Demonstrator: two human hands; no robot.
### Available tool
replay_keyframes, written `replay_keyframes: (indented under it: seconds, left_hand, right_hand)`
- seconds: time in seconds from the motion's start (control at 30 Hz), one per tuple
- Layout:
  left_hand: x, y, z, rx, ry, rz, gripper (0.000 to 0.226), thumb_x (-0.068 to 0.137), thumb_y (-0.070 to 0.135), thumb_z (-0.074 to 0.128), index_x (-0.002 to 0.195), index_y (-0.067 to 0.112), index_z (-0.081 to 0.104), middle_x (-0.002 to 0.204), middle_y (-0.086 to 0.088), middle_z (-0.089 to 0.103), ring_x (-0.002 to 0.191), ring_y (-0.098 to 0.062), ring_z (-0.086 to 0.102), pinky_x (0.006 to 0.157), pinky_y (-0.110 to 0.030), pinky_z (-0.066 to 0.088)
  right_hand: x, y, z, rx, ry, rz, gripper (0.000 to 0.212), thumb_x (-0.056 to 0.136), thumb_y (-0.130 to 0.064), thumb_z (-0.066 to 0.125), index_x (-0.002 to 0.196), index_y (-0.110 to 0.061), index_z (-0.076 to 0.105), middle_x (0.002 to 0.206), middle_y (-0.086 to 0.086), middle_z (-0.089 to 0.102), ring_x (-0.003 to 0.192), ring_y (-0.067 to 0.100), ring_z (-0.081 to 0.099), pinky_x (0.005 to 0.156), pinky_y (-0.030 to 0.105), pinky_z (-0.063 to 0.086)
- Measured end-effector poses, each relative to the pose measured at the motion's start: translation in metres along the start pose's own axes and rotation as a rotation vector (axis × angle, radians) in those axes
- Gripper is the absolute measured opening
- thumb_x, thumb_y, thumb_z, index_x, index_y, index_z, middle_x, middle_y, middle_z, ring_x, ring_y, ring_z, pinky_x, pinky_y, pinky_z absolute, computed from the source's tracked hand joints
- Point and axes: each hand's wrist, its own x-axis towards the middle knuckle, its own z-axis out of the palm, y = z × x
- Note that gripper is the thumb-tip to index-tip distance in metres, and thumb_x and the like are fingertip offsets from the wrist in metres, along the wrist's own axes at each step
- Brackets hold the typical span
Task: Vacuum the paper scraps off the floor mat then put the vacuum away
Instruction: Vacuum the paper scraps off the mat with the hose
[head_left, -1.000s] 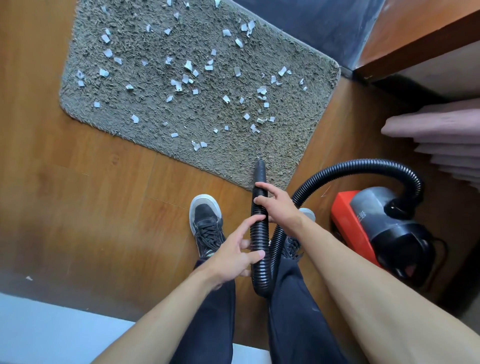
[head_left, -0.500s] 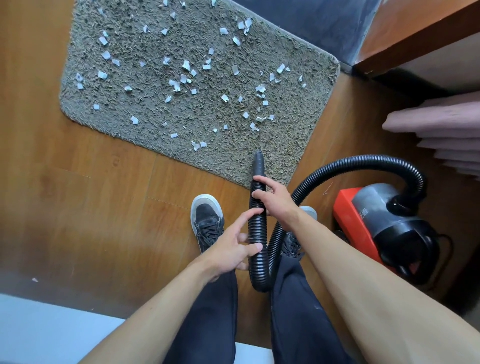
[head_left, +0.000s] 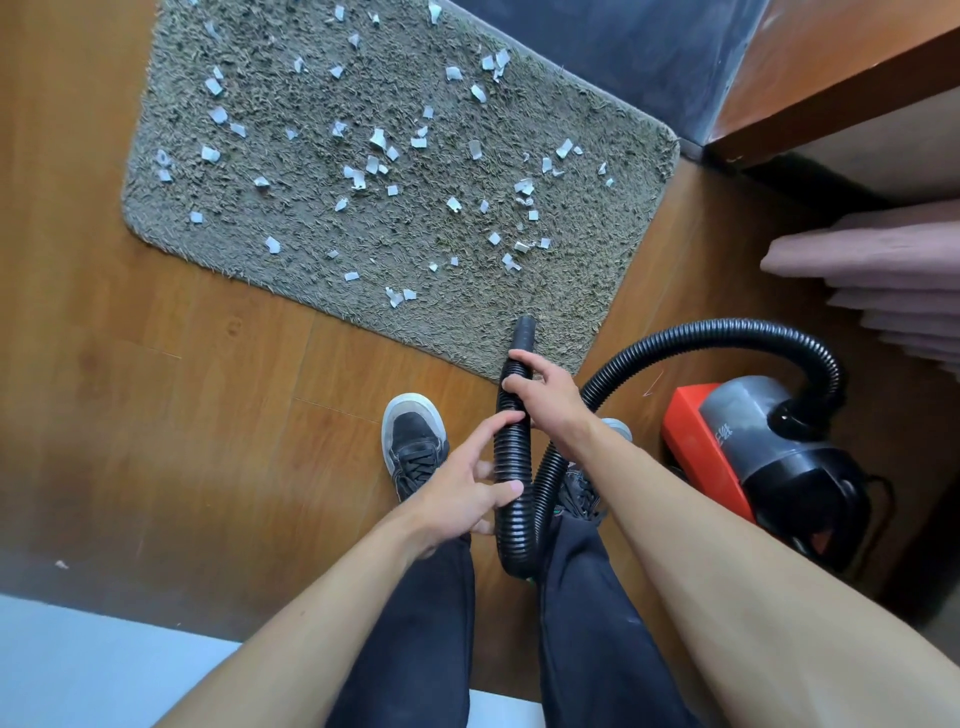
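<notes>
There is one grey floor mat (head_left: 597, 291) on the wooden floor (head_left: 182, 415), and on it lie several dozen small white paper scraps (head_left: 377, 139), too many to count exactly, spread over most of its surface. One red and black vacuum (head_left: 769, 457) stands on the floor beside the mat's near right corner, with one black ribbed hose (head_left: 514, 467). The open end of the hose reaches just over the near edge of the mat. The right hand (head_left: 545, 400) grips the hose behind this end, with its fingers curled round it. The left hand (head_left: 462, 493) is lower on the hose; its index finger and thumb are nearly straight and only touch it. Two dark shoes (head_left: 413, 447) stand on the floor.
</notes>
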Motion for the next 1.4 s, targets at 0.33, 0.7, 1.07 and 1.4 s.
replay_keyframes:
  seconds: [0.33, 0.7, 1.07, 1.4]
  left_hand:
    - [-0.008, -0.006, -0.021, -0.08, 0.065, 0.032, 0.067, 0.098, -0.001, 0.054, 0.13, 0.057, 0.045, 0.1, -0.011, 0.066, 0.085, -0.021, 0.063, 0.095, -0.064, 0.047]
    - [0.008, -0.001, 0.017, 0.019, -0.051, -0.045, 0.067, 0.098, 0.004, 0.054, 0.142, 0.052, 0.036, 0.089, 0.004, 0.071, 0.084, -0.011, 0.07, 0.072, -0.037, 0.061]
    - [-0.001, -0.004, 0.005, -0.002, -0.001, -0.014, 0.066, 0.099, 0.002, 0.053, 0.135, 0.056, 0.041, 0.099, -0.004, 0.07, 0.084, -0.013, 0.07, 0.068, -0.031, 0.058]
    - [0.006, 0.001, 0.024, 0.056, -0.064, -0.052, 0.067, 0.098, 0.004, 0.054, 0.142, 0.051, 0.037, 0.082, 0.012, 0.072, 0.085, -0.01, 0.07, 0.081, -0.045, 0.061]
  right_hand:
    - [0.012, -0.013, 0.031, -0.143, -0.055, -0.103, 0.05, 0.083, -0.013, 0.06, 0.131, -0.025, 0.059, 0.11, 0.006, 0.061, 0.085, 0.015, 0.06, 0.087, 0.035, 0.055]
    - [0.0, 0.014, -0.018, -0.053, 0.058, -0.017, 0.048, 0.089, -0.004, 0.057, 0.133, -0.02, 0.059, 0.085, 0.003, 0.064, 0.068, 0.01, 0.057, 0.064, 0.015, 0.05]
    - [-0.002, 0.008, -0.004, -0.046, 0.009, -0.089, 0.048, 0.09, -0.003, 0.055, 0.137, -0.018, 0.055, 0.074, -0.006, 0.055, 0.054, -0.003, 0.052, 0.055, 0.007, 0.043]
    - [-0.006, 0.026, -0.024, 0.031, 0.103, -0.028, 0.047, 0.089, -0.004, 0.056, 0.134, -0.02, 0.057, 0.078, 0.004, 0.06, 0.068, 0.014, 0.055, 0.065, 0.02, 0.049]
